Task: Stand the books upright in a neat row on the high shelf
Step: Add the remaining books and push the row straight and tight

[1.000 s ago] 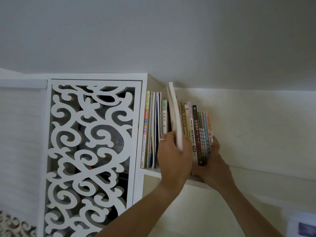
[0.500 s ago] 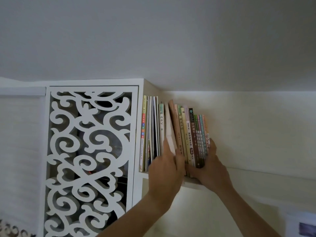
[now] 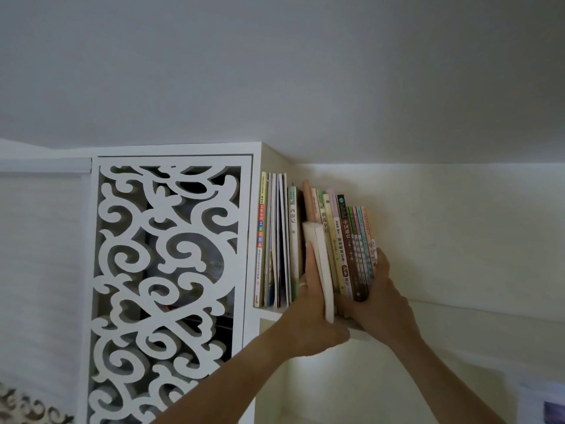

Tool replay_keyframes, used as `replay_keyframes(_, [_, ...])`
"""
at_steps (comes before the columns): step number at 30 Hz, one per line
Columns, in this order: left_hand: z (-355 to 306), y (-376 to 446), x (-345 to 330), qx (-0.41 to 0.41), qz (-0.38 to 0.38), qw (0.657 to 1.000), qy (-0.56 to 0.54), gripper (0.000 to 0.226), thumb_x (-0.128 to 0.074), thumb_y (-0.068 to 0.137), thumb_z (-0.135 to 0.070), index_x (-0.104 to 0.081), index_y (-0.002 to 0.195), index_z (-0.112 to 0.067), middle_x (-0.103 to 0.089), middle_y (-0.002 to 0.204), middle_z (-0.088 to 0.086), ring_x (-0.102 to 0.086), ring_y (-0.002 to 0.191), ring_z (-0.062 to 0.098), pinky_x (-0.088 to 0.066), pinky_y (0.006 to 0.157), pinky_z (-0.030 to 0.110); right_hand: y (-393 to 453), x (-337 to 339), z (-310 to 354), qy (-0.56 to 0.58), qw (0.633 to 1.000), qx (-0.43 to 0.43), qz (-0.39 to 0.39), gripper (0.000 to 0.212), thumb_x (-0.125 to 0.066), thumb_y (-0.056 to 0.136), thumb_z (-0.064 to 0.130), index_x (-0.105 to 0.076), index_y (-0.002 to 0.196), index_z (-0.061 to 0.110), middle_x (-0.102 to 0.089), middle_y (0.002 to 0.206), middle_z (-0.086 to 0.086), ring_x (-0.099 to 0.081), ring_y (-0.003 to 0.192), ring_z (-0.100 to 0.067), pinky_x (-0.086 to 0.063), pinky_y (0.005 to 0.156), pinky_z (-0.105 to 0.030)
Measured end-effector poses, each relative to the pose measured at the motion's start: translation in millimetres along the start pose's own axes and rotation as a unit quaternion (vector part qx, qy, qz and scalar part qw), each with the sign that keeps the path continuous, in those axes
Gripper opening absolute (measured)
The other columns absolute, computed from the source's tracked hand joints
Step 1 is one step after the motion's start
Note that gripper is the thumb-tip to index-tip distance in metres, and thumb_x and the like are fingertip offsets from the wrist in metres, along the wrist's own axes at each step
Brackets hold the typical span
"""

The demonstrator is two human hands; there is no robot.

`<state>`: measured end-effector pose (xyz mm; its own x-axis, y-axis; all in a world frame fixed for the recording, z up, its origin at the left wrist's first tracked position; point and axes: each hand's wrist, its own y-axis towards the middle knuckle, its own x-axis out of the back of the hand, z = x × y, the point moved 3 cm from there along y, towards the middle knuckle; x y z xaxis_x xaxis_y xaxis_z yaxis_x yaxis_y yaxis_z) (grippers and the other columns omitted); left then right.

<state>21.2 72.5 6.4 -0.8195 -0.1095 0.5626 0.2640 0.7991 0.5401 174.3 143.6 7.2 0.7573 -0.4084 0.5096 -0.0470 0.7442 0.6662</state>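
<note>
A row of several upright books [image 3: 345, 246] stands on the high white shelf [image 3: 356, 327] under the ceiling. My left hand [image 3: 308, 304] grips a pale cream book [image 3: 321, 264] by its lower part, its page edges facing me, in the gap between the white-spined book [image 3: 293, 240] and the leaning right-hand group. My right hand [image 3: 377, 298] holds that right-hand group from the right and below, with the thumb under the dark brown book [image 3: 351, 255]. Thin books [image 3: 275, 240] stand at the row's left end against the cabinet.
A white cabinet with a scrollwork cut-out door [image 3: 168, 286] stands directly left of the shelf. The ceiling [image 3: 305, 71] sits close above the books. Bare cream wall [image 3: 458, 234] runs right of the row, above more shelf [image 3: 489, 310].
The pale book came down from sticking up above the row and sits lower in the gap. My left hand moved down with it. The right hand still holds the right-hand group.
</note>
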Motion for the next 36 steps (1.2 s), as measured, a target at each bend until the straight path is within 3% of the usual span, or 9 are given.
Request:
replay_keyframes(4, [-26.9, -3.4, 26.6, 0.018, -0.078, 0.995, -0.054, 0.106, -0.057, 0.097, -0.003, 0.017, 0.154, -0.053, -0.057, 0.134, -0.008, -0.069, 0.102, 0.014, -0.060, 0.095, 0.036, -0.3, -1.2, -1.9, -0.010, 1.000, -0.004, 0.002, 0.132, -0.070, 0.055, 0.087, 0.006, 0.154, 0.044, -0.059, 0.132, 0.003, -0.068, 0.106, -0.027, -0.060, 0.081, -0.054])
replay_keyframes(7, [-57.9, 12.7, 55.8, 0.077, -0.145, 0.980, -0.117, 0.064, -0.046, 0.100, -0.002, -0.030, 0.157, -0.027, -0.055, 0.099, -0.021, -0.061, 0.086, 0.004, -0.054, 0.084, 0.029, 1.4, -3.2, -5.5, -0.009, 1.000, -0.012, 0.002, 0.132, -0.072, 0.055, 0.083, 0.009, 0.153, 0.047, -0.058, 0.135, 0.002, -0.067, 0.109, -0.029, -0.059, 0.084, -0.056])
replay_keyframes(9, [-62.8, 20.6, 70.7, 0.101, -0.135, 0.976, -0.140, 0.041, -0.042, 0.099, -0.004, -0.048, 0.138, -0.013, -0.052, 0.091, -0.019, -0.056, 0.080, 0.009, -0.059, 0.088, 0.045, 2.6, -4.5, -6.7, -0.011, 1.000, -0.012, 0.006, 0.132, -0.071, 0.055, 0.084, 0.011, 0.152, 0.048, -0.057, 0.137, 0.002, -0.067, 0.110, -0.029, -0.059, 0.084, -0.056])
replay_keyframes(14, [-63.5, 43.4, 70.7, 0.183, -0.154, 0.947, -0.213, 0.047, -0.043, 0.097, -0.019, -0.036, 0.143, -0.015, -0.070, 0.108, 0.009, -0.070, 0.090, 0.025, -0.055, 0.063, 0.036, 2.9, -4.6, -5.6, -0.002, 1.000, -0.011, 0.007, 0.134, -0.068, 0.052, 0.087, 0.010, 0.153, 0.047, -0.056, 0.138, 0.000, -0.066, 0.112, -0.029, -0.059, 0.084, -0.056])
replay_keyframes(17, [-54.3, 38.4, 51.9, 0.095, -0.179, 0.951, -0.232, 0.039, -0.051, 0.105, -0.041, -0.032, 0.133, -0.022, -0.065, 0.112, -0.002, -0.070, 0.089, 0.001, -0.055, 0.063, 0.020, 2.3, -3.1, -4.0, -0.003, 1.000, -0.009, 0.010, 0.133, -0.066, 0.051, 0.088, 0.010, 0.153, 0.045, -0.055, 0.140, 0.000, -0.066, 0.114, -0.028, -0.059, 0.085, -0.055])
replay_keyframes(19, [-46.9, 23.8, 33.9, -0.013, -0.154, 0.972, -0.175, 0.065, -0.060, 0.098, -0.049, -0.027, 0.148, -0.028, -0.059, 0.127, -0.013, -0.064, 0.107, -0.013, -0.055, 0.079, 0.010, 2.0, -3.4, -3.6, 0.003, 1.000, -0.007, 0.007, 0.132, -0.066, 0.053, 0.089, 0.009, 0.154, 0.045, -0.055, 0.140, 0.001, -0.066, 0.113, -0.028, -0.059, 0.084, -0.055])
replay_keyframes(22, [-8.1, 22.1, 23.3, -0.084, -0.161, 0.983, -0.031, 0.098, -0.071, 0.093, -0.037, -0.002, 0.163, -0.031, -0.048, 0.152, -0.007, -0.050, 0.138, 0.007, -0.052, 0.108, 0.037, 2.9, -4.8, -3.5, -0.017, 1.000, 0.000, -0.002, 0.129, -0.062, 0.058, 0.090, 0.007, 0.155, 0.041, -0.057, 0.134, 0.001, -0.069, 0.104, -0.027, -0.062, 0.077, -0.052])
replay_keyframes(29, [-8.8, 18.9, 28.9, -0.093, -0.318, 0.943, 0.020, 0.030, -0.041, 0.108, -0.035, -0.047, 0.131, -0.017, -0.067, 0.089, -0.015, -0.070, 0.078, -0.007, -0.055, 0.058, 0.012, 3.3, -5.5, -6.4, -0.004, 1.000, -0.003, 0.008, 0.135, -0.072, 0.053, 0.085, 0.009, 0.154, 0.046, -0.058, 0.135, 0.001, -0.069, 0.107, -0.027, -0.061, 0.079, -0.054])
replay_keyframes(36, [-13.7, 38.0, 46.3, -0.106, -0.353, 0.919, 0.137, 0.041, -0.029, 0.107, -0.054, -0.052, 0.119, -0.022, -0.065, 0.082, -0.012, -0.069, 0.070, -0.001, -0.059, 0.055, 0.020, 1.7, -3.2, -2.1, -0.012, 1.000, -0.019, 0.006, 0.132, -0.073, 0.055, 0.080, 0.007, 0.154, 0.045, -0.057, 0.135, 0.002, -0.067, 0.108, -0.027, -0.060, 0.083, -0.054])
